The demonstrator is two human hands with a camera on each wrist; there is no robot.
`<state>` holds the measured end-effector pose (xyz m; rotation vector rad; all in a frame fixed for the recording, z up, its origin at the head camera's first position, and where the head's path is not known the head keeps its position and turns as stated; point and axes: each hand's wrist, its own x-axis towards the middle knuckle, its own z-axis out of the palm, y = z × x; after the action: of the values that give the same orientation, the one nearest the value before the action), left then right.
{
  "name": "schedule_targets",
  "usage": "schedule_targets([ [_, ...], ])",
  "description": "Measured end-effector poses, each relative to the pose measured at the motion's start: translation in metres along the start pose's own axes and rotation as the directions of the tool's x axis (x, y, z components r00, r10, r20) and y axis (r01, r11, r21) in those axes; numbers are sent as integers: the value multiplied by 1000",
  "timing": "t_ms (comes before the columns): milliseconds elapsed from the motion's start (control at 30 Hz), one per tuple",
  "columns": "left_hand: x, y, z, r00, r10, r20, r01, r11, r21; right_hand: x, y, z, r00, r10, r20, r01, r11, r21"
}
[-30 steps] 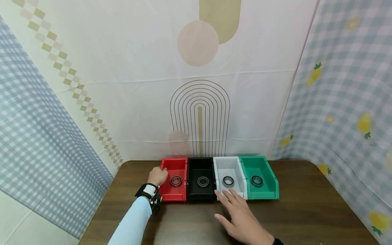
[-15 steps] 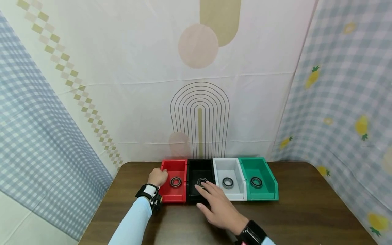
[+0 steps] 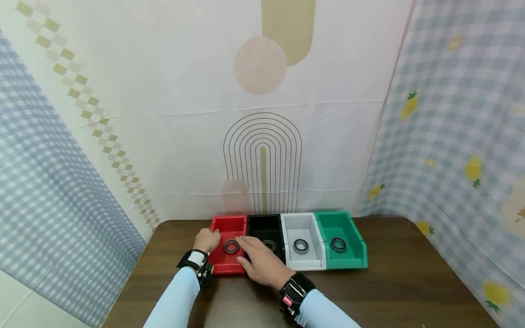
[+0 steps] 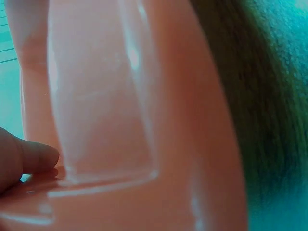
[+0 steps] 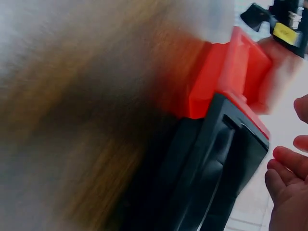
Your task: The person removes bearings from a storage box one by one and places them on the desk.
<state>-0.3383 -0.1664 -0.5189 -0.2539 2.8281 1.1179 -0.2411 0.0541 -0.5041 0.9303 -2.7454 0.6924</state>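
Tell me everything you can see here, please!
red bin: one, red, left end of the row at the back of the table
black bin: one, black, second from the left
white bin: one, white, third from the left
green bin: one, green, right end of the row
bearings: four, dark rings with silvery rims, one in each bin; red bin's bearing, white bin's bearing, green bin's bearing, the black bin's partly hidden by fingers
table: one, dark brown wood
backdrop cloths: patterned sheets, cream behind, blue check on both sides
wrist cameras: two, black, one on each wrist
left hand: on the red bin's left wall
right hand: fingers straight, over the red and black bins' front edge
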Motion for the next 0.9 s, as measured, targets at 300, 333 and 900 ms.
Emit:
schedule_targets([
  [300, 18, -16, 5, 1000, -13, 19, 12, 999, 42, 30, -3, 15, 994, -97, 40, 103, 975, -199],
  [333, 25, -20, 8, 1000, -12, 23, 10, 999, 44, 33, -3, 16, 994, -106, 41, 112, 970, -215],
  [900, 67, -53, 29, 999, 37, 21, -38, 999, 27, 76, 0, 30, 992, -36, 119, 70, 952, -299],
])
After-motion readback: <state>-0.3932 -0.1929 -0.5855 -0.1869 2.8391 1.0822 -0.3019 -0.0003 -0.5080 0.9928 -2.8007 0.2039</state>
